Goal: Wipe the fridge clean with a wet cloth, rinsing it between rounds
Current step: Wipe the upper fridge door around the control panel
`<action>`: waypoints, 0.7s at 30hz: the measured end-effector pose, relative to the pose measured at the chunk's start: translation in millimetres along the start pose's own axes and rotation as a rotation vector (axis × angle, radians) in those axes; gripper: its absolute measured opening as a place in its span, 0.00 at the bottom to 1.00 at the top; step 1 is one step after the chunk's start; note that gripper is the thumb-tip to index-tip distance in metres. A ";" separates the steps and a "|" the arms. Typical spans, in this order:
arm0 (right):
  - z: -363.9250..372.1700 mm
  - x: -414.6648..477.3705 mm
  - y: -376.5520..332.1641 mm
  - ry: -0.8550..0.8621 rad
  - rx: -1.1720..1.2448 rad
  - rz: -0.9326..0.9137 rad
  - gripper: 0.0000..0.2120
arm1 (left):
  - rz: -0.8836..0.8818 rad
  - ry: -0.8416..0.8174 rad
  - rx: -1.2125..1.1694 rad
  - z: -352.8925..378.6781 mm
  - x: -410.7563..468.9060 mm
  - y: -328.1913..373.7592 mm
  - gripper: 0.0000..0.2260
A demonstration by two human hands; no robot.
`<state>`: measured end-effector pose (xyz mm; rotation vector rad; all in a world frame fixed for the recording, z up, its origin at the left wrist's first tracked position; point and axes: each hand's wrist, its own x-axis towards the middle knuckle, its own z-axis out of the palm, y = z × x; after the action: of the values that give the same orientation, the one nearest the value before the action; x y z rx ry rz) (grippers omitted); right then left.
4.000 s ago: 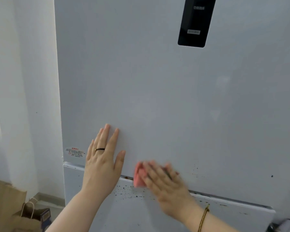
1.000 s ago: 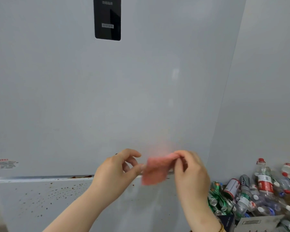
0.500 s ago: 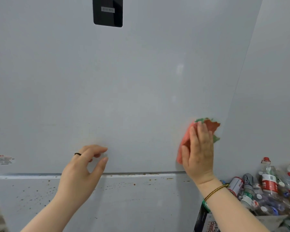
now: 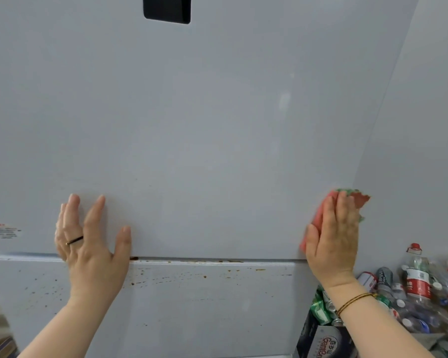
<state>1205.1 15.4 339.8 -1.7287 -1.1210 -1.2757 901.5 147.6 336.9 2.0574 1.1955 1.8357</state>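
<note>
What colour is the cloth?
The cloth is pink, with green and reddish-brown bits at its top; head view, under the right hand.

the fridge (image 4: 217, 125) front is the working surface: an upper door above a lower door (image 4: 217, 313), split by a horizontal seam. a black panel (image 4: 166, 9) sits at the top of the upper door, and a printed label (image 4: 2, 230) is stuck at its lower left. brown specks (image 4: 204, 262) line the seam and spatter the lower door. the left hand (image 4: 88, 244) rests flat on the upper door just above the seam. the right hand (image 4: 334, 241) presses a pink cloth (image 4: 318, 218) flat at the door's right edge.
</note>
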 end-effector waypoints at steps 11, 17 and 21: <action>33.6 -19.6 -116.1 0.048 0.052 -0.511 0.25 | -0.004 0.013 -0.016 -9.7 3.9 -17.0 0.28; 13.1 6.8 -37.3 0.106 -0.007 -0.210 0.19 | -0.146 0.090 0.006 -36.6 4.5 -30.7 0.27; 26.3 -6.3 -117.1 0.102 0.106 -0.038 0.20 | -0.180 0.057 -0.003 -49.5 7.4 -38.8 0.28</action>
<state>1105.3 81.7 331.7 -1.5543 -1.1456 -1.2893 839.3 159.1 332.5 1.8397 1.3426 1.8211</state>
